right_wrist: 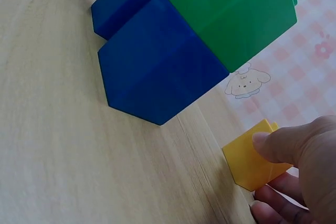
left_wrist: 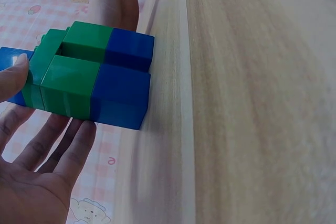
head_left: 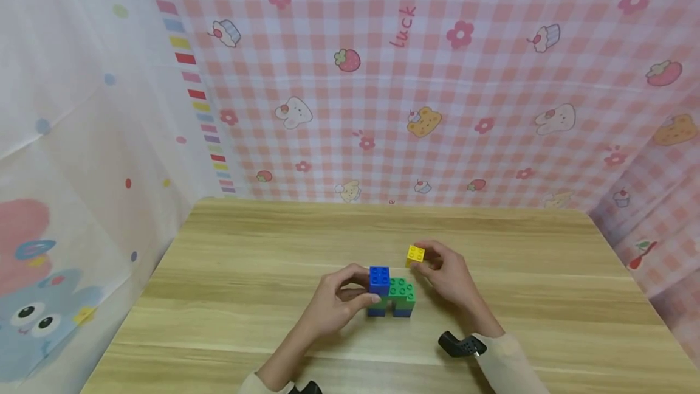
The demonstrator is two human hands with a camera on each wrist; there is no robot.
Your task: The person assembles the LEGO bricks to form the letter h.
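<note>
A small model of green and blue toy building blocks (head_left: 401, 288) stands on two blue-footed legs on the table. A blue block (head_left: 379, 281) tops its left end. My left hand (head_left: 340, 303) grips that end from the left, its thumb across the front and its fingers behind. In the left wrist view the thumb lies at the upper blue block and the green one beside it. My right hand (head_left: 445, 272) pinches a yellow block (head_left: 415, 255) between thumb and fingers, behind and to the right of the model. The yellow block's studs face up.
The wooden table (head_left: 262, 248) runs back to a pink checked cloth (head_left: 383, 78) hung behind it. A white printed cloth (head_left: 98, 138) hangs on the left. A black strap (head_left: 462, 344) sits on the right wrist.
</note>
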